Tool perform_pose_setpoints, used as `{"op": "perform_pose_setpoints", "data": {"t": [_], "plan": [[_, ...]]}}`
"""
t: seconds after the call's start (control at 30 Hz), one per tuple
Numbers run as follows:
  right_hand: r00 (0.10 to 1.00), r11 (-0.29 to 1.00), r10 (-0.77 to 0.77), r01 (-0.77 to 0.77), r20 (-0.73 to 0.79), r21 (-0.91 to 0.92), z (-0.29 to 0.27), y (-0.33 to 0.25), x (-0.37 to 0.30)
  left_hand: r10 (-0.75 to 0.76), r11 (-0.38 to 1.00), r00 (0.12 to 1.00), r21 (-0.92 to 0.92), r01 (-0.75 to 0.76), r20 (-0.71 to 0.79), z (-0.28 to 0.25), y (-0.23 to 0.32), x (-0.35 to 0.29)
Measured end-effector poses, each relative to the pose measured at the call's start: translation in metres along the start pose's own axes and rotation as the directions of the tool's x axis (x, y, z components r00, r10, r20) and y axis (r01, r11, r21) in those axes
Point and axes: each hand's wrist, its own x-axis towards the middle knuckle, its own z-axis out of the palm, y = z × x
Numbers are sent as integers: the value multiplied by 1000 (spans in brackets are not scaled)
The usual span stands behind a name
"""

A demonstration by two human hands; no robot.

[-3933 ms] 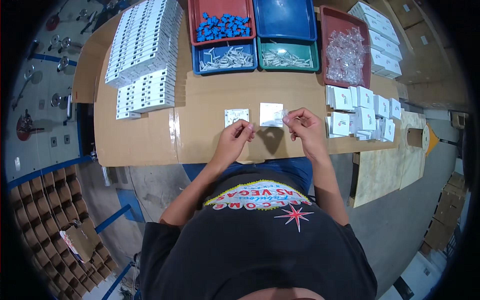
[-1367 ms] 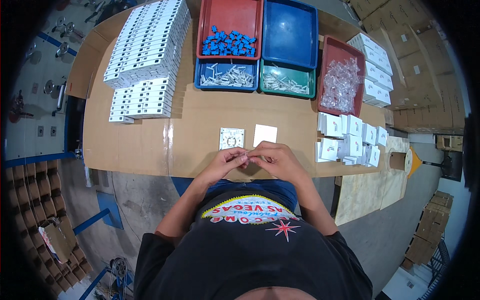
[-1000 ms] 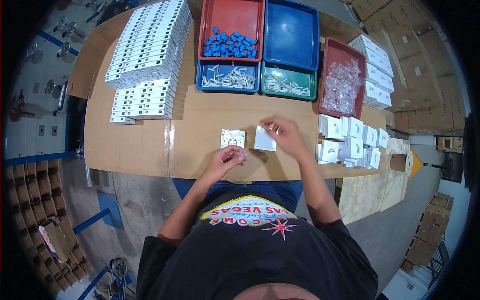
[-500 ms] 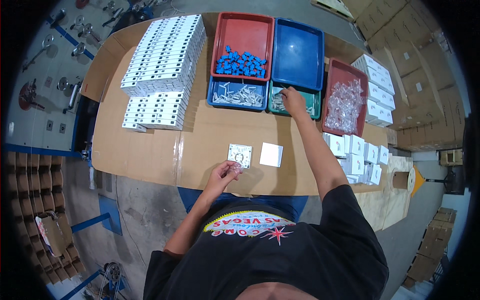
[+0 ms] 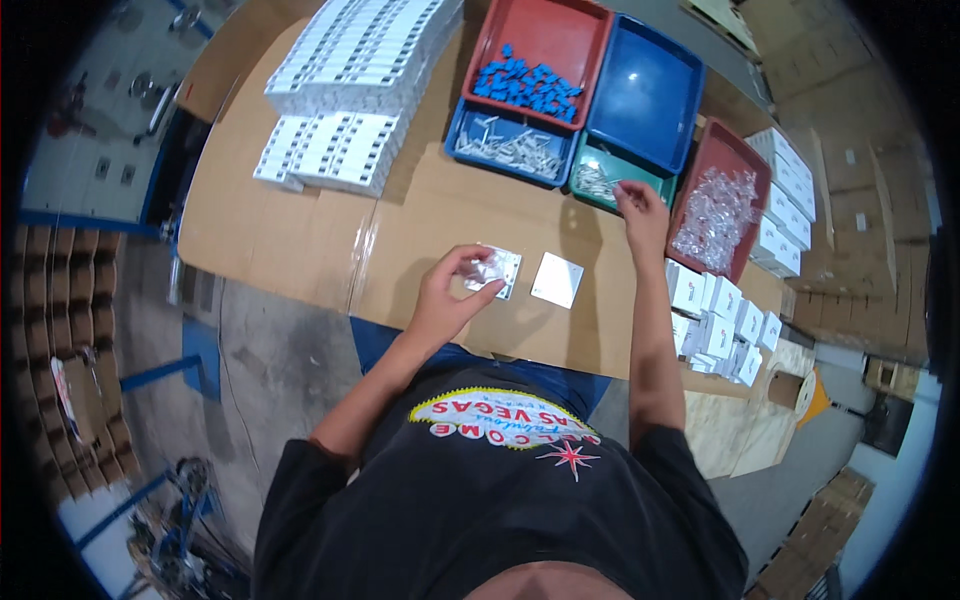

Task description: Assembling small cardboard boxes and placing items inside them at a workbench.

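Dozens of slim white cartons with dark square marks stand stacked beyond and to the left of the left hand. That hand curves, thumb and fingers apart, over a white square plate with fittings on its face; clear plastic film shows between them, but I cannot tell whether it is gripped. Beyond lies a blue tray of white slender pieces, below a red tray of small blue parts. Between the hands, nearer the left, rests a smooth white square plate. The right hand has its fingertips drawn together at a green tray of small pale pieces; I cannot tell whether it grasps one. Just right of it sits a dark-red tray of crumpled clear plastic bags, with white square packets nearer the person.
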Motion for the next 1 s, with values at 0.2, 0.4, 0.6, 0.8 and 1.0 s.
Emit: {"op": "perform_pose_setpoints", "data": {"t": [0.2, 0.4, 0.6, 0.8, 1.0], "plan": [[954, 862, 220, -287, 201, 418, 25, -109, -129, 168, 969, 983, 172, -178, 67, 13, 25, 8], [952, 882, 169, -262, 254, 393, 33, -118, -151, 178, 974, 974, 114, -194, 140, 29, 24, 8], [950, 959, -2, -87, 313, 270, 38, -123, -158, 181, 971, 975, 134, -199, 132, 27, 26, 4], [883, 991, -37, -27, 468, 129, 47, -132, -159, 226, 960, 965, 137, -245, 135, 21, 20, 1], [804, 1000, 2, -13, 595, 14, 49, -132, -153, 238, 944, 959, 197, -266, 156, 19, 12, 2]]}}
